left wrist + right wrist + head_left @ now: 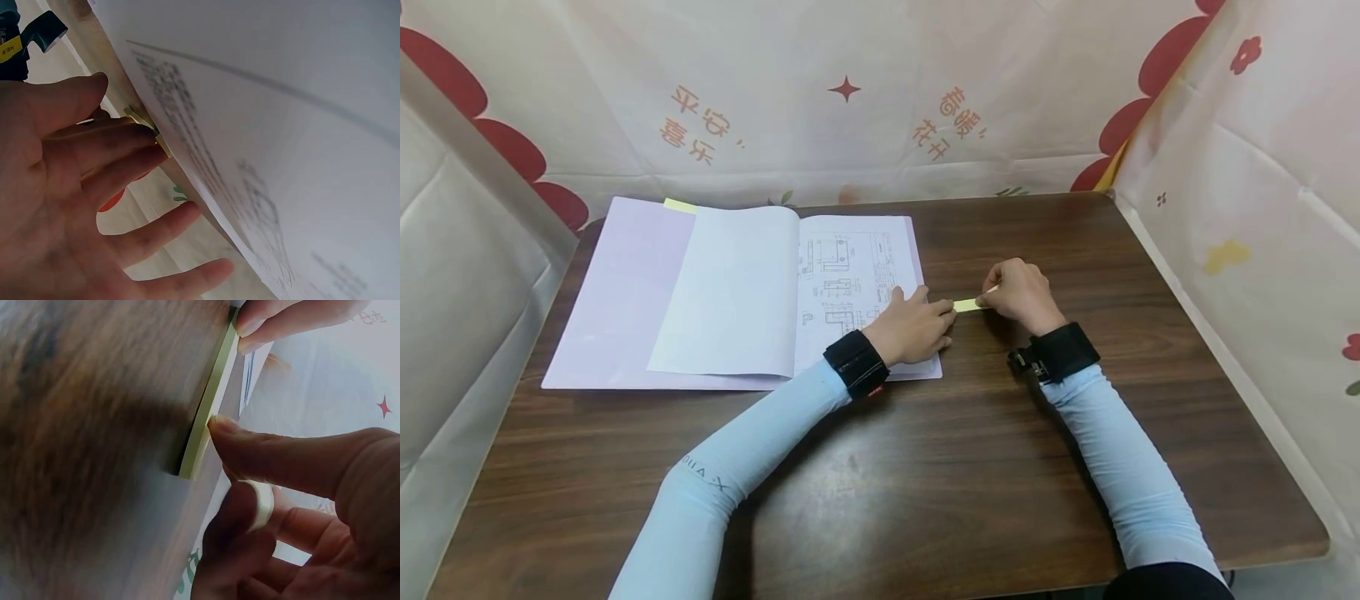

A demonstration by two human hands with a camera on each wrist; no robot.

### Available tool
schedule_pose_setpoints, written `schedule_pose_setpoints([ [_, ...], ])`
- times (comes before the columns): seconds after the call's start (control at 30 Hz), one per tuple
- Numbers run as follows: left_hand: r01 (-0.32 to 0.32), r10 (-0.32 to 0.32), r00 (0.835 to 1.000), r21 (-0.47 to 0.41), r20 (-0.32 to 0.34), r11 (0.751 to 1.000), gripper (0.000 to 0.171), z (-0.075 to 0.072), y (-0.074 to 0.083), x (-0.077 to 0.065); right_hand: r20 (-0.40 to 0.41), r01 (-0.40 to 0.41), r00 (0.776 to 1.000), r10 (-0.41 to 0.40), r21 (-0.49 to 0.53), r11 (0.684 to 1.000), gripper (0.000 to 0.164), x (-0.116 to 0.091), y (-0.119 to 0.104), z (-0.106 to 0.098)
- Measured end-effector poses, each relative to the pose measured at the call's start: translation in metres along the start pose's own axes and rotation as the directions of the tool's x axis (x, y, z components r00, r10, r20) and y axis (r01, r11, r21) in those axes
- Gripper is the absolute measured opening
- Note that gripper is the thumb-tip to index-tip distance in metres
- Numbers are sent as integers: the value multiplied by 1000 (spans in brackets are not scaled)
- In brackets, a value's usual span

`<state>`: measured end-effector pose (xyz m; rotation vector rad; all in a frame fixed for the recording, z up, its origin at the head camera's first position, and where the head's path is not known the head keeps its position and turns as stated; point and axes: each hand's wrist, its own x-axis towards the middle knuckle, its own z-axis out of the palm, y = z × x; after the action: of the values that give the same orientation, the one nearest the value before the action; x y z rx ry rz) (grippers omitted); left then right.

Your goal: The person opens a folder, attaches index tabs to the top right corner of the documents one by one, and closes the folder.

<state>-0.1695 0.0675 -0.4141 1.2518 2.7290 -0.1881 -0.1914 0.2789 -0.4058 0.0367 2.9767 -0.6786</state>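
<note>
A narrow pad of yellow sticky notes lies on the table, just right of an open booklet. My left hand is spread over the booklet's right edge, its fingertips touching the pad's left end. My right hand is at the pad's other end. In the right wrist view, the thumb touches the pad, and a curled yellow sticky note is pinched between thumb and fingers. Whether that note is still joined to the pad is hidden. The booklet's right page carries line drawings.
The booklet has a pale purple cover, and a yellow tab shows at its top edge. Everything lies on a dark wooden table. Patterned cloth hangs behind the table and along both sides.
</note>
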Motion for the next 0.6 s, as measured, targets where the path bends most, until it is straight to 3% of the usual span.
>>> schedule_pose_setpoints([
  [0.2,5,-5,1000,-1,-4,1000,54,-2,1,0,22,-34,999,35,-29,999,14,0,2,-2],
  [0.6,28,-27,1000,-15,10,1000,54,-3,4,-1,40,-46,998,45,18,999,16,3,16,-16],
])
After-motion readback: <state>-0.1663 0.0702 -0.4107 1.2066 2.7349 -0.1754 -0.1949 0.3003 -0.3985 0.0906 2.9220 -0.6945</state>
